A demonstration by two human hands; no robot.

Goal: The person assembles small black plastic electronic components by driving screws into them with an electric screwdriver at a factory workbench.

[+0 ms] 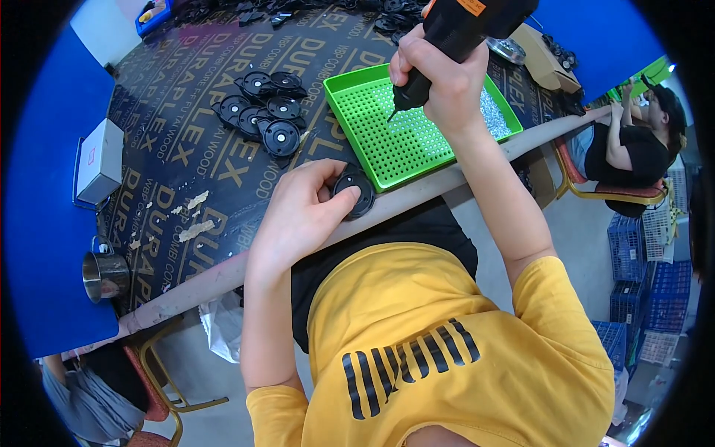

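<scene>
My right hand (pixel 447 78) is closed round the grip of a black power screwdriver (pixel 454 33) with an orange label. Its thin bit points down over a green perforated tray (pixel 380 167). Small shiny pieces, too small to make out, lie toward the tray's right end. At the table's near edge, my left hand (pixel 309 205) pinches a round black plastic part (pixel 356 192) between thumb and fingers, just left of the tray. Several similar black parts with pale centres (pixel 281 138) lie in a heap beyond that hand.
More black parts (pixel 279 18) are spread along the far side of the printed dark table (pixel 186 97). A metal cup (pixel 104 276) and a white box (pixel 100 160) stand at the left. A round metal dish (pixel 506 51) and cardboard box (pixel 540 59) sit behind the tray. Another person (pixel 633 141) sits at right.
</scene>
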